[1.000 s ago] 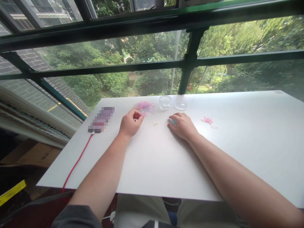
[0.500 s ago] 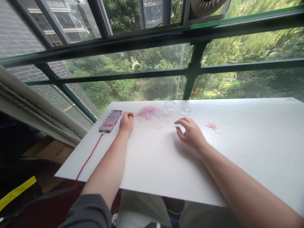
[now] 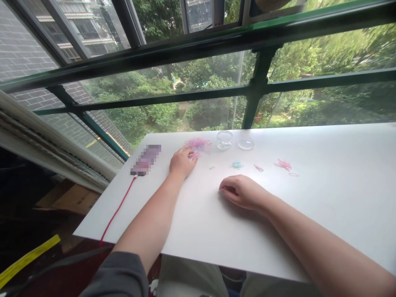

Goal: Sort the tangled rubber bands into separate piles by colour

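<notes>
A loose pile of thin pink and purple loops (image 3: pixel 199 144), like small rubber bands, lies near the back of the white table. My left hand (image 3: pixel 182 162) reaches its near edge, with thumb and forefinger apart and pink strands between them. My right hand (image 3: pixel 239 191) rests lower on the table, its fingers curled in toward the thumb; anything inside is hidden. Just beyond it lie a small teal bunch (image 3: pixel 236 165) and a single purplish loop (image 3: pixel 258 168). Farther right are a pink bunch (image 3: pixel 283 164) and a pale loop (image 3: pixel 293 174). A tiny cream-coloured bit (image 3: pixel 212 167) lies between my hands.
A clear round container (image 3: pixel 224 141) and a shallow clear dish or lid (image 3: pixel 246 144) stand behind the bunches. At the left lies a phone (image 3: pixel 146 160) with a red cable (image 3: pixel 118 210) running off the table's edge (image 3: pixel 93 238). Window railings (image 3: pixel 161 100) border the far side.
My left hand has moved right, from beside the phone to the pile. My right hand has drawn back toward me and closed its fingers, uncovering the teal bunch and the purplish loop.
</notes>
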`<action>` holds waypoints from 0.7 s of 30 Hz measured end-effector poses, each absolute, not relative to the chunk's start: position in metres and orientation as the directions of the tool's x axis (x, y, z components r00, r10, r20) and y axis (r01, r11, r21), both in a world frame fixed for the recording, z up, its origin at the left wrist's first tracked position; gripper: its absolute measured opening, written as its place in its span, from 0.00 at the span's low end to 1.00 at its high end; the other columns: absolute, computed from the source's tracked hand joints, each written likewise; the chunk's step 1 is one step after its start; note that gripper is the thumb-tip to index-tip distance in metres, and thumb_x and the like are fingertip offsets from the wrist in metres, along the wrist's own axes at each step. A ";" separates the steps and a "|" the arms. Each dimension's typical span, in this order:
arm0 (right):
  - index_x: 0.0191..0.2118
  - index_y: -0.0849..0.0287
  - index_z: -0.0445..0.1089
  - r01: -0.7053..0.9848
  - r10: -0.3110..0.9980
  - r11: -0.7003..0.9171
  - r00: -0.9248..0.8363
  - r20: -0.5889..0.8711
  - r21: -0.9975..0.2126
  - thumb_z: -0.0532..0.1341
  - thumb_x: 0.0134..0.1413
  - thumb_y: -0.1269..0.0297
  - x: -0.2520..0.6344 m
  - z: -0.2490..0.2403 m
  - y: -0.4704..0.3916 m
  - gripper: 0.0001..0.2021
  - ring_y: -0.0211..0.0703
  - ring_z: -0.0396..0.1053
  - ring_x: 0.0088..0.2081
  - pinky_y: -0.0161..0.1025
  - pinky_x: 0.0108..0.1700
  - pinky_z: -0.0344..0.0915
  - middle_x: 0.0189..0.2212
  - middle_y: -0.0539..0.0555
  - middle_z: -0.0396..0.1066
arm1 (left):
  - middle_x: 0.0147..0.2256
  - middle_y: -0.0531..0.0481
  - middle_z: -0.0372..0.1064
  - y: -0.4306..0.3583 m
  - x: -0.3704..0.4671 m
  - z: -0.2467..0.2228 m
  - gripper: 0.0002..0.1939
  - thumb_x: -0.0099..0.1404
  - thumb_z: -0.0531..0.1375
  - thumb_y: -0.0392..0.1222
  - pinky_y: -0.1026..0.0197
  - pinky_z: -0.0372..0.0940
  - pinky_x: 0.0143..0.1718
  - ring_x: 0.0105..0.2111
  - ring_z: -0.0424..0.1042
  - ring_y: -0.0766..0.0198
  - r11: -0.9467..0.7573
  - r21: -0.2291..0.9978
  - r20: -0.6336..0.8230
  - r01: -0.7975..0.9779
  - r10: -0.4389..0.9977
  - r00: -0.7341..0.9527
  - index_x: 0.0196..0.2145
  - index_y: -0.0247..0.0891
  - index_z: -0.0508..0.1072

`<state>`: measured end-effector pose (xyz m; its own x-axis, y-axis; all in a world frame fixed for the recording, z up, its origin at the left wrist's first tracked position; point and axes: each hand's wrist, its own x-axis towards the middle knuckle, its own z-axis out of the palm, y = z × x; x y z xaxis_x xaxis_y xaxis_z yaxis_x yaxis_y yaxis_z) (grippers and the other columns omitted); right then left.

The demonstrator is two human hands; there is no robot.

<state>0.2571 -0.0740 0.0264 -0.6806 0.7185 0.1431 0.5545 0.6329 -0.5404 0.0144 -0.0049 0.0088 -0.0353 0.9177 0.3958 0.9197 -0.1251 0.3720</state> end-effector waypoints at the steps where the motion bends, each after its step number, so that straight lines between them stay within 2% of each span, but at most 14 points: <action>1: 0.32 0.59 0.71 0.556 0.720 0.630 -0.680 0.139 -0.542 0.56 0.51 0.70 0.257 0.027 -0.074 0.07 0.35 0.61 0.26 0.33 0.30 0.56 0.25 0.51 0.70 | 0.42 0.44 0.72 -0.003 0.015 0.007 0.13 0.57 0.60 0.46 0.56 0.64 0.47 0.41 0.70 0.56 -0.107 0.357 0.387 0.928 0.921 -0.043 0.39 0.40 0.76; 7: 0.32 0.58 0.71 0.572 0.733 0.610 -0.670 0.115 -0.549 0.55 0.51 0.69 0.257 0.027 -0.075 0.07 0.36 0.62 0.26 0.33 0.30 0.56 0.25 0.51 0.70 | 0.40 0.47 0.74 0.000 0.012 0.007 0.10 0.60 0.57 0.42 0.58 0.64 0.44 0.39 0.71 0.58 -0.086 0.335 0.360 0.938 0.932 -0.044 0.35 0.42 0.78; 14: 0.33 0.59 0.71 0.543 0.730 0.596 -0.674 0.117 -0.591 0.55 0.52 0.69 0.261 0.027 -0.074 0.08 0.36 0.62 0.26 0.33 0.30 0.56 0.26 0.51 0.70 | 0.39 0.43 0.73 -0.005 0.005 0.013 0.10 0.62 0.55 0.40 0.57 0.62 0.47 0.41 0.69 0.57 -0.059 0.284 0.344 0.957 0.938 -0.045 0.34 0.38 0.76; 16: 0.33 0.59 0.71 0.539 0.731 0.594 -0.672 0.120 -0.597 0.55 0.52 0.69 0.262 0.027 -0.074 0.08 0.35 0.62 0.26 0.33 0.30 0.56 0.25 0.51 0.70 | 0.37 0.43 0.73 -0.010 0.001 0.017 0.11 0.62 0.54 0.41 0.57 0.62 0.45 0.40 0.69 0.57 -0.043 0.334 0.315 0.942 0.947 -0.068 0.34 0.37 0.75; 21: 0.32 0.59 0.71 0.530 0.737 0.589 -0.663 0.135 -0.610 0.55 0.52 0.69 0.263 0.028 -0.074 0.07 0.35 0.62 0.26 0.33 0.30 0.57 0.25 0.51 0.69 | 0.30 0.47 0.73 -0.030 0.000 0.038 0.13 0.61 0.54 0.47 0.61 0.63 0.38 0.32 0.70 0.61 -0.038 0.584 0.187 0.811 0.978 -0.088 0.34 0.36 0.74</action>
